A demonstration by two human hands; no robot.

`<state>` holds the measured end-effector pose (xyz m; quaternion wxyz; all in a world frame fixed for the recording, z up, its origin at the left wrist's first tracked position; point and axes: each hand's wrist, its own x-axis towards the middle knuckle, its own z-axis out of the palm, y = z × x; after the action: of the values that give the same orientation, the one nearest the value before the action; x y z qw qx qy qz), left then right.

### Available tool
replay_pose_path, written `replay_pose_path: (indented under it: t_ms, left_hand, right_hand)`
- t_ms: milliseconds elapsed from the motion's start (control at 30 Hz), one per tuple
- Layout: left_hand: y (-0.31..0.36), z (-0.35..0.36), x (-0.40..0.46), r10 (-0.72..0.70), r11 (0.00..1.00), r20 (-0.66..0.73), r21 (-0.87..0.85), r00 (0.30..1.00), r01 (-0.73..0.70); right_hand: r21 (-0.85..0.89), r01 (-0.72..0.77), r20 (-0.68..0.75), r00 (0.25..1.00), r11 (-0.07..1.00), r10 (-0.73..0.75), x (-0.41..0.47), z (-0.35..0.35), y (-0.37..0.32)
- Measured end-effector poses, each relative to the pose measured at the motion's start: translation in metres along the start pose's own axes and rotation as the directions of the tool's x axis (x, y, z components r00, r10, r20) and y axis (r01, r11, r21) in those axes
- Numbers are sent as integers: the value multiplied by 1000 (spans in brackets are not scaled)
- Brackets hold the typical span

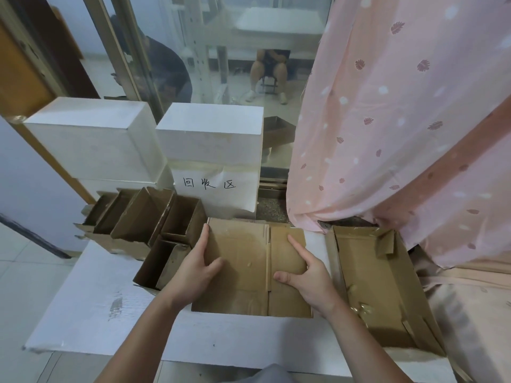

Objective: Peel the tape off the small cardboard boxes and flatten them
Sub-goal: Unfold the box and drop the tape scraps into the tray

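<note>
A flattened brown cardboard box [243, 288] lies on the white foam board [91, 305] in front of me. My left hand [196, 269] rests on its left edge, fingers straight along the side and thumb on top. My right hand [307, 272] presses flat on its right part, index finger stretched forward and thumb pointing left. Several small cardboard boxes [143, 219] with open tops stand in a cluster to the left and behind. Another open brown box [378, 286] with loose flaps lies at the right.
Two white foam boxes [94, 139] are stacked at the back, one with a handwritten paper label [210, 183]. A pink patterned curtain [401, 120] hangs on the right. Behind the glass door [221, 51], two people sit or crouch.
</note>
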<state>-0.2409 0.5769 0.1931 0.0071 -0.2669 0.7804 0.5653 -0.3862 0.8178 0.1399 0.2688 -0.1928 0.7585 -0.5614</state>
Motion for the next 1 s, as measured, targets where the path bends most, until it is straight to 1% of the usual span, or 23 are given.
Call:
replay_pose_path:
  t_ms: [100, 200, 333, 467, 567, 667, 767, 867, 1000]
  left_hand:
    - [-10, -4, 4, -59, 993, 10, 106, 998, 58]
    - [-25, -7, 9, -105, 973, 5, 207, 994, 101]
    - [-42, -8, 13, -153, 967, 19, 211, 988, 146]
    - [-53, -10, 16, -158, 968, 53, 206, 986, 144]
    - [-60, -6, 18, -123, 971, 99, 217, 987, 100]
    - [-73, 7, 16, -95, 981, 188, 187, 978, 59]
    - [-92, 26, 14, -128, 970, 249, 232, 960, 69]
    - [-105, 45, 14, -192, 948, 233, 294, 953, 120]
    - [-111, 64, 20, -236, 925, 202, 348, 951, 155]
  right_hand:
    - [-60, 31, -22, 999, 998, -32, 3, 11, -8]
    - [-135, 15, -17, 1000, 991, -17, 5, 19, -9]
    - [-209, -34, -1, 999, 977, 34, 1, 29, -8]
    - [-160, -120, -26, 993, 980, 117, -8, 40, 2]
    - [-132, -181, -50, 983, 975, 175, -19, 45, 12]
    - [-212, -227, -48, 974, 950, 222, -29, 44, 31]
    - [-329, -288, -57, 957, 899, 285, -37, 42, 54]
    - [-382, -327, -53, 941, 864, 333, -41, 37, 71]
    - [-380, -322, -26, 941, 867, 338, -38, 29, 88]
